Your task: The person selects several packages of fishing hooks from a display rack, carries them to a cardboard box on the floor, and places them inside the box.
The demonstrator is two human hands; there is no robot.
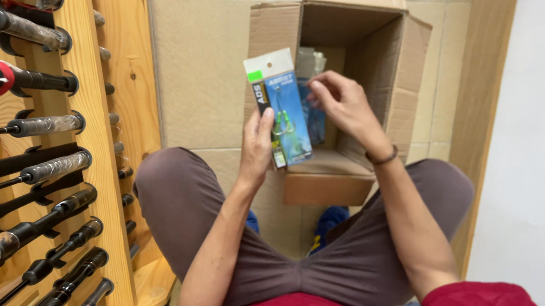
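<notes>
A wooden rack (101,153) fills the left side, its slots holding fishing rods (53,167) by their handles; I count about a dozen dark grips, though the top and bottom ones are cut off by the picture's edge and the tally is unsure. On the far side, on a pale tiled floor (202,81), stands one brown cardboard box (371,87), flaps open, with its mouth facing the person. Deep inside it more clear packets (311,62) show, blurred and half hidden by the hands, so their number cannot be told.

The person sits with knees spread in brown trousers (307,267), the box between the feet; two blue shoes (329,220) peek out below, mostly covered.

The left hand (258,149) holds up one flat, oblong packet (282,107) in front of the box opening: a pale card top with a small green sticker, a blue printed panel, and green-tipped hooks inside clear plastic. Thumb and fingers pinch its near left edge. The right hand (345,105), a dark band at its wrist, hovers at the packet's right edge, fingertips bunched together; whether they touch the packet or one behind it is hard to tell
</notes>
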